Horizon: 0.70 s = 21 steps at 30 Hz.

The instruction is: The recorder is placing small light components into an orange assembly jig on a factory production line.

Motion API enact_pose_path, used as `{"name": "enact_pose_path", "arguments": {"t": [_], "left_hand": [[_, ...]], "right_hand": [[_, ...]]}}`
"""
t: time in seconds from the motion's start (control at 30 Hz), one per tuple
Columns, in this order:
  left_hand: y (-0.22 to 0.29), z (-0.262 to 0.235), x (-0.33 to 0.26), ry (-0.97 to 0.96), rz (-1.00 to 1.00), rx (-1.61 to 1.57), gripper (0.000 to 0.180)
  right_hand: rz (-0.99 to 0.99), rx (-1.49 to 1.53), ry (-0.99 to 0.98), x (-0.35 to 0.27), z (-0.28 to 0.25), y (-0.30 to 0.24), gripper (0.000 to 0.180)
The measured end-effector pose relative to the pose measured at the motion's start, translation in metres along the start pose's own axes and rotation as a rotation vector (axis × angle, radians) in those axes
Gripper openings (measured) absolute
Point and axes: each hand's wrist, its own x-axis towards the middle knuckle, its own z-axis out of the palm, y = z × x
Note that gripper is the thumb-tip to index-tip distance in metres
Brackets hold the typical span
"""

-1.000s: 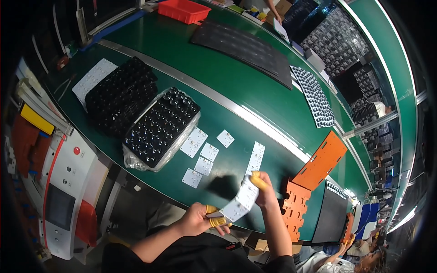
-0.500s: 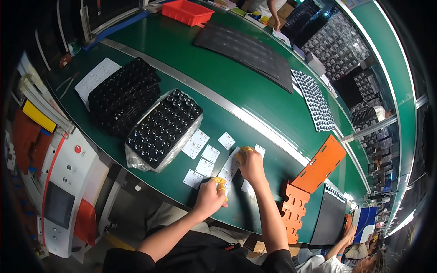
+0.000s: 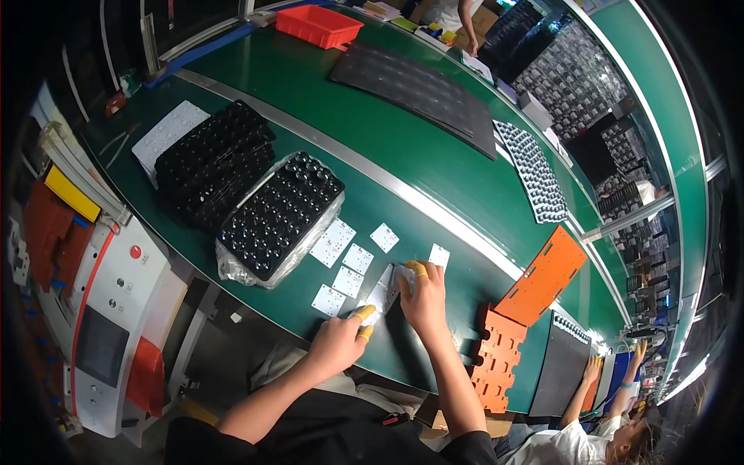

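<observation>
Yellow finger covers are on the fingertips of both my hands. My right hand (image 3: 423, 301) pinches a small white circuit board (image 3: 404, 277) above the green table. Below and left of it, a strip of white circuit board (image 3: 382, 293) slants toward my left hand (image 3: 339, 342), whose thumb and finger close on its near end. Several loose white boards (image 3: 358, 258) lie to the left of the strip. Another white board (image 3: 439, 255) sits just beyond my right hand. My fingers partly cover the strip and the pinched board.
Left of the boards stands a black tray of round domed parts (image 3: 280, 213) in clear plastic, beside stacked black trays (image 3: 213, 159). An orange slotted fixture (image 3: 496, 364) and orange plate (image 3: 545, 275) stand to the right. A metal rail (image 3: 372, 170) crosses the table. Co-workers' hands (image 3: 593, 368) are farther right.
My left hand has shifted left and slightly down, its fingers spread more. My right hand has moved slightly down and left. A white board beside my right wrist no longer shows.
</observation>
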Motion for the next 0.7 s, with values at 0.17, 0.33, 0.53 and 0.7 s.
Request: {"name": "enact_pose_path", "arguments": {"t": [0.17, 0.33, 0.53, 0.7], "left_hand": [[0.001, 0.004, -0.01, 0.07, 0.128, 0.286, 0.035], [-0.007, 0.019, -0.008, 0.17, 0.464, 0.512, 0.047], [-0.009, 0.02, -0.007, 0.098, 0.488, 0.61, 0.051], [-0.011, 0.021, -0.006, 0.101, 0.479, 0.615, 0.05]], "right_hand": [[0.118, 0.066, -0.033, -0.004, 0.013, 0.011, 0.041], [0.239, 0.281, -0.124, 0.01, 0.007, 0.013, 0.04], [0.272, 0.536, -0.336, 0.061, 0.005, 0.053, 0.032], [-0.209, 0.1, -0.011, 0.059, 0.014, 0.046, 0.033]]}}
